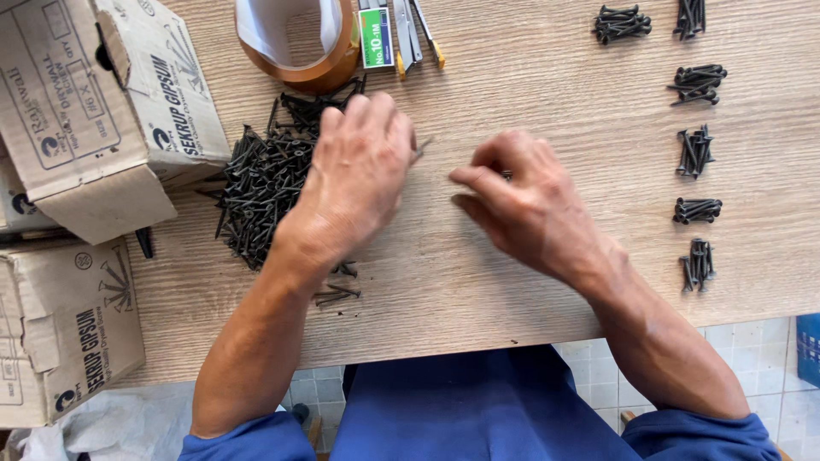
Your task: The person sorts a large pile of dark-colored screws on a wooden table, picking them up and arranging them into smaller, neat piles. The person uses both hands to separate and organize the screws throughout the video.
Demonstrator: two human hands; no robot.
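Boxes and a label on the wooden table

Two brown cardboard boxes on the left: an open-flapped one up top with dark print, another lower down by the table edge. Small green-and-white box sits at the top edge, just beside the tape roll.

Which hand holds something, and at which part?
Left hand pinches a screw by one end; right hand holds screws, mostly hidden.

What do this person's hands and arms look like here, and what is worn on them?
Both the left hand and the right hand are bare: no gloves, and no rings or watch show. The forearms are uncovered. Blue sleeves are pushed up near the elbows, matching the blue garment below the table edge.
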